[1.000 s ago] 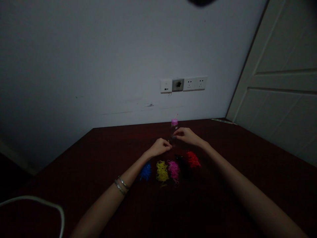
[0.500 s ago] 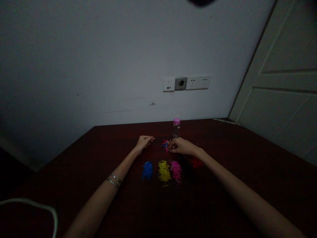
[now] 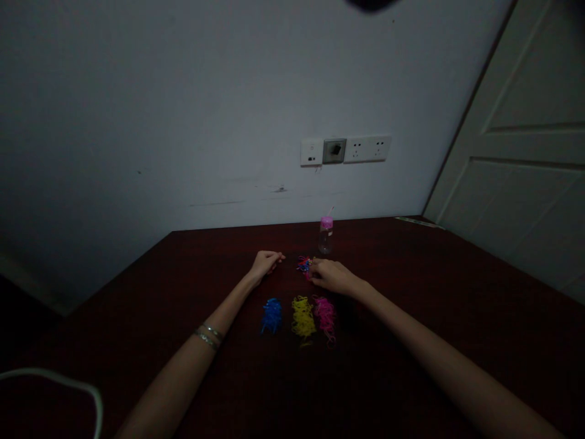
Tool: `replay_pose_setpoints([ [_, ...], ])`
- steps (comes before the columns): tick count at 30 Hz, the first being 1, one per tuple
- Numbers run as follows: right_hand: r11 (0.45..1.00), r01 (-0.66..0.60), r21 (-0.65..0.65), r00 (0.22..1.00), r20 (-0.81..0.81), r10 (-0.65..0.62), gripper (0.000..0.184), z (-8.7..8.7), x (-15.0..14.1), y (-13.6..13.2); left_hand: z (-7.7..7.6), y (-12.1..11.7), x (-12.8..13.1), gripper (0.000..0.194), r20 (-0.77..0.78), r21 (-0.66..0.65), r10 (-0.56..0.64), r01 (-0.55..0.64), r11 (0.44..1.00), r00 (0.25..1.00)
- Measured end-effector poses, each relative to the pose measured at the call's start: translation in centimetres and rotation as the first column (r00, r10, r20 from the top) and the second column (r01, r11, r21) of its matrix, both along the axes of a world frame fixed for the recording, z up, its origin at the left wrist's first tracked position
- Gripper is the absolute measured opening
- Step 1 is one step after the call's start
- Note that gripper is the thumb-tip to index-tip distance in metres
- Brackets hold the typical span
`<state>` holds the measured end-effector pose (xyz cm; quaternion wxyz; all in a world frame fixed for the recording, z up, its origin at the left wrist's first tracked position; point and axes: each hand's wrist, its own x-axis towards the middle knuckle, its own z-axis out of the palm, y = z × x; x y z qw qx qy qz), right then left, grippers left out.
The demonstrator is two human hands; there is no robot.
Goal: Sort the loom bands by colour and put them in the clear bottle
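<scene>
On the dark red table (image 3: 411, 341) lie small piles of thin elastic bands: a blue pile (image 3: 272, 315), a yellow pile (image 3: 303, 317) and a pink pile (image 3: 325, 314). Behind them is a small mixed-colour heap (image 3: 303, 264). My right hand (image 3: 331, 276) rests with its fingers curled at that heap, pinching into it; what it grips is too small to make out. My left hand (image 3: 265, 263) lies on the table to the left of the heap, fingers loosely extended, holding nothing I can see. Two bangles (image 3: 208, 335) sit on my left wrist.
A small clear bottle with a pink cap (image 3: 325, 234) stands behind the heap. The white wall carries a row of sockets (image 3: 346, 150). A white door (image 3: 525, 164) is at the right. A white cable (image 3: 68, 384) curves at the lower left.
My left hand moved left away from the bottle and opened on the table. My right hand came down from the bottle to the mixed heap. My right forearm now covers the red pile.
</scene>
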<state>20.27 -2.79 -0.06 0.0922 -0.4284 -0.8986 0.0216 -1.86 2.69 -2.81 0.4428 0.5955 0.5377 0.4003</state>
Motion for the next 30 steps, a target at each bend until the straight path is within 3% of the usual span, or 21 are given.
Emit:
replay_pose_setpoints([
  [13, 0.997, 0.01, 0.07, 0.999, 0.038, -0.013, 0.018, 0.5, 0.2, -0.1, -0.4, 0.2, -0.1, 0.035, -0.043, 0.006, -0.031, 0.031, 0.999, 0.999],
  [27, 1.0, 0.011, 0.02, 0.955, -0.298, -0.005, 0.013, 1.9, 1.6, 0.9, 0.6, -0.5, 0.3, 0.034, -0.148, 0.004, -0.026, 0.027, 1.0, 0.989],
  [30, 1.0, -0.006, 0.016, 0.937, -0.35, 0.011, 0.013, 2.0, 1.8, 1.1, 1.4, -1.0, 0.8, 0.038, -0.194, 0.059, -0.102, 0.115, 0.992, 0.976],
])
